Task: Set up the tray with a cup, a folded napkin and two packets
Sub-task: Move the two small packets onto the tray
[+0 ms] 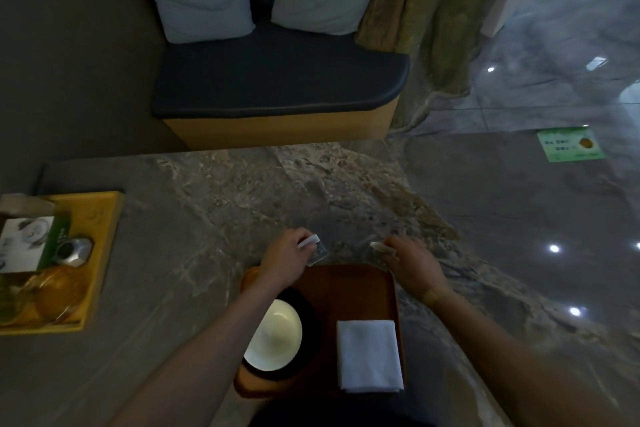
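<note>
- Both bare forearms reach forward from the lower edge of the view, angled in toward each other.
- The left hand [285, 255] is held knuckles up with its wrist slightly bent; its fingers [302, 238] are curled, pinching a small packet [316, 249] at its top edge.
- The right hand [414, 262] sits level with the left, well apart from it, back of the hand up; its fingers [393, 248] are curled, pinching a second packet [375, 250].

Packets [317, 250] (one per hand) above tray [353, 284]
</note>
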Demonstrator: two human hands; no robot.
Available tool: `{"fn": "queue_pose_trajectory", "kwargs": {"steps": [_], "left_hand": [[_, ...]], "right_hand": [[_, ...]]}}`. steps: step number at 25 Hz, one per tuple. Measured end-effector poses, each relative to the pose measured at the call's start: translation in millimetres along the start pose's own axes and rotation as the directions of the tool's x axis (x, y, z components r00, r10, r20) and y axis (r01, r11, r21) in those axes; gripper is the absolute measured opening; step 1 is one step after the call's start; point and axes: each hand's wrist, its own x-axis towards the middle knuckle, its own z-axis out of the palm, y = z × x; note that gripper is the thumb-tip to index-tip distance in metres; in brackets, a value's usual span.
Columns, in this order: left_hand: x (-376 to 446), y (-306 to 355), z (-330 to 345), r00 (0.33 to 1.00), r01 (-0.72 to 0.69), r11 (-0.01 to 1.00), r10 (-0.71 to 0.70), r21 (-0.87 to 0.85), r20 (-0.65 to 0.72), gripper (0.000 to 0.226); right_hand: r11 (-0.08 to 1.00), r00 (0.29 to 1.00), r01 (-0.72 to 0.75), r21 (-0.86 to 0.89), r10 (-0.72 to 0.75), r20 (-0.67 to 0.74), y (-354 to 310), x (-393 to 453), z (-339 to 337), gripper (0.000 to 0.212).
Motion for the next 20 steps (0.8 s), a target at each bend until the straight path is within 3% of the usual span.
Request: {"fn": "queue_pose_trajectory", "kwargs": {"steps": [6, 11, 20], "left_hand": [[-26.0, -2.3, 20.4, 0.993, -0.021, 0.997, 0.012, 0.08, 0.115, 0.01], [-34.6, 7.3, 38.8, 0.973, 0.018, 0.982, -0.06, 0.187, 0.222, 0.011], [-28.8, 25.5, 66.6, 0.975, -0.018, 0.92, -0.071, 0.392, 0.21, 0.013]], "right_hand": [[0.999, 0.999, 0.005, -0.036, -0.003, 0.047, 2.1, -34.9, 22.9, 0.02], [0.993, 0.992, -0.003, -0.119, 0.018, 0.127, 3.5, -50.5, 38.0, 0.025], [0.965, 0.996, 0.019, -0.262, 0.004, 0.084, 0.1, -50.5, 45.8, 0.026]]}}
